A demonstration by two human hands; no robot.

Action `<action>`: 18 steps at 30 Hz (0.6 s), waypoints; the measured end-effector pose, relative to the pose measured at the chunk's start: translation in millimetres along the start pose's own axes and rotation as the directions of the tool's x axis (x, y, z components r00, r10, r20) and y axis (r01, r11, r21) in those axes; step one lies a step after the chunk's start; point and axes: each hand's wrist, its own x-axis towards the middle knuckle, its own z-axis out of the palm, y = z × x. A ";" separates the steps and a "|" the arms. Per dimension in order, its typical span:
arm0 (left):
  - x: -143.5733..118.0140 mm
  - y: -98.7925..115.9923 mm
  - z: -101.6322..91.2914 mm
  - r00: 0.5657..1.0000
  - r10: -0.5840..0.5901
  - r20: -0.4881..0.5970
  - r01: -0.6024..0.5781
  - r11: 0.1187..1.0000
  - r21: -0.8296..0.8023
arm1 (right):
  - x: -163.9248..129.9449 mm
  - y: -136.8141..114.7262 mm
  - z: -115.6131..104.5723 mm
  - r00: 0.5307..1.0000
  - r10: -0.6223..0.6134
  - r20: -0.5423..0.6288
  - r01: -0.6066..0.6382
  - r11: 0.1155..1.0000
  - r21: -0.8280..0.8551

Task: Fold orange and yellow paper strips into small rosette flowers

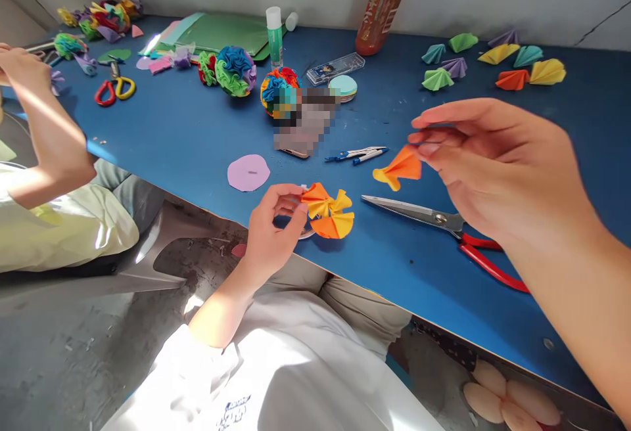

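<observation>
My left hand pinches an orange-and-yellow folded paper piece, its pleated fans spread toward the right, near the table's front edge. Between the fingertips of my right hand hangs a separate orange pleated paper fan with yellow curled ends, held above the table. Below that fan lie large scissors with red handles, blades pointing left; my right hand covers part of them. A round object under the left-hand paper is mostly hidden. Left of it lies a purple paper disc.
A compass, a phone and paper balls lie farther back on the blue table. A glue stick and an orange bottle stand behind. Coloured paper fans sit back right. Another person's arm is at left.
</observation>
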 end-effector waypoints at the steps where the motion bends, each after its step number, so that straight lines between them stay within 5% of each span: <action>1: 2.9 -0.2 -1.3 1.000 -0.021 -0.008 0.021 0.998 -0.063 | 1.3 3.0 -0.8 0.999 0.037 -0.005 -0.037 0.998 -0.046; 4: 12.4 -0.2 -3.4 0.998 -0.059 -0.023 0.053 0.976 -0.213 | -1.6 11.6 2.5 0.999 0.018 0.033 -0.011 0.979 -0.202; 6: 17.5 1.6 -2.1 0.998 -0.052 -0.043 0.038 0.960 -0.278 | -8.6 13.7 10.9 0.963 0.146 0.228 -0.122 0.986 -0.114; 9: 22.4 7.3 3.9 0.998 0.009 -0.069 -0.031 0.948 -0.317 | -20.4 10.2 26.9 0.770 0.345 0.537 -0.454 0.887 0.080; 10: 23.6 9.6 6.2 0.997 0.041 -0.070 -0.062 0.944 -0.323 | -23.0 7.9 30.9 0.738 0.352 0.576 -0.501 0.858 0.117; 18: 34.9 19.7 8.9 0.993 0.098 -0.066 -0.116 0.914 -0.389 | -16.2 -2.3 22.9 0.842 0.302 0.447 -0.455 0.843 0.287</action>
